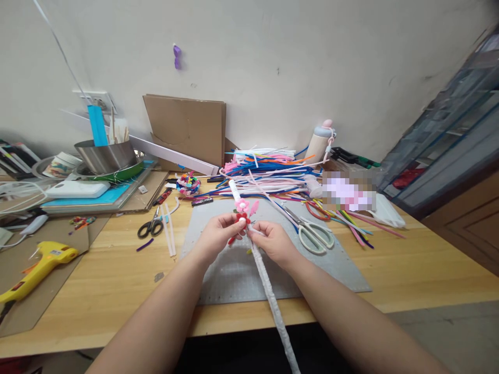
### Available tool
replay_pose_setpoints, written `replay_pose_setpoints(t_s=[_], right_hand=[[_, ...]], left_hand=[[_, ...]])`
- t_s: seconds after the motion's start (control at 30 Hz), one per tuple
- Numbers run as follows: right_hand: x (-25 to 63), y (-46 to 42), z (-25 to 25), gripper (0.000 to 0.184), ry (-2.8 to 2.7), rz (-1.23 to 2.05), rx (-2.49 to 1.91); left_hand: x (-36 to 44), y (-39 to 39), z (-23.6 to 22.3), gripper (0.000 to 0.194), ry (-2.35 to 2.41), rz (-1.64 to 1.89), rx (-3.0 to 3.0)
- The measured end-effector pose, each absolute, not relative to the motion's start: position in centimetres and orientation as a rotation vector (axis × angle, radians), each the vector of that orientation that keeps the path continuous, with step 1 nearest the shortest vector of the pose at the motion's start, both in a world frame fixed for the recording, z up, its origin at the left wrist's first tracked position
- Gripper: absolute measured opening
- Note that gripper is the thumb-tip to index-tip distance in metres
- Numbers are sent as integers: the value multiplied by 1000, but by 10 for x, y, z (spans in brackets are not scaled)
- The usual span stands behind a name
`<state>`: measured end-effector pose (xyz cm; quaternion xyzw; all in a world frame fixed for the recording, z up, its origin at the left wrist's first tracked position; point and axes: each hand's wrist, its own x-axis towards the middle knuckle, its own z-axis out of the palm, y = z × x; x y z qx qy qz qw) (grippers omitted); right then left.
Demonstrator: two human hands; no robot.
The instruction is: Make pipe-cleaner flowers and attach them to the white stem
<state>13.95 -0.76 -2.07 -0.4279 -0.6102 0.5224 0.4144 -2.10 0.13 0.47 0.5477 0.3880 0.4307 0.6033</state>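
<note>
A long stick wrapped in white [268, 291] runs from the lower edge of the view up between my hands, its thicker white top end leaning up and left. Fixed along its upper part are a pink flower [242, 205] with a white centre, a red flower [242, 221] below it and a pink leaf shape [254, 207]. My left hand [215, 235] is closed around the stick by the red flower, thumb on its white centre. My right hand [273, 241] pinches a thin white strand against the stick just below. The fingers partly hide where strand and stick meet.
A grey cutting mat [222, 275] lies under my hands, with light-handled scissors [315, 236] at right. Black-handled scissors [150, 227] and a yellow glue gun [42, 267] are at left. Many colourful pipe cleaners [268, 182] are heaped behind, near a bottle [317, 145].
</note>
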Motion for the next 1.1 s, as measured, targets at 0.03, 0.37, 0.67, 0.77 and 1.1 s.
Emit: replay_pose_setpoints(t_s=[0.03,0.37,0.67,0.77,1.1], right_hand=[[140,-8,-21,30,-1532,1317,-1072],[141,-7,-23,25,-1518,1342,-1051],[141,-6,-21,25,-1514,1328,-1080],[141,-6,-22,26,-1511,1310,-1088],[140,-6,-24,26,-1497,1318,-1091]], left_hand=[[-21,2,5,25,898,994,1279],[-24,5,3,24,913,1017,1327],[-20,7,-4,28,1066,1045,1349],[-20,7,-1,28,1070,1047,1348],[-26,5,1,26,859,953,990]])
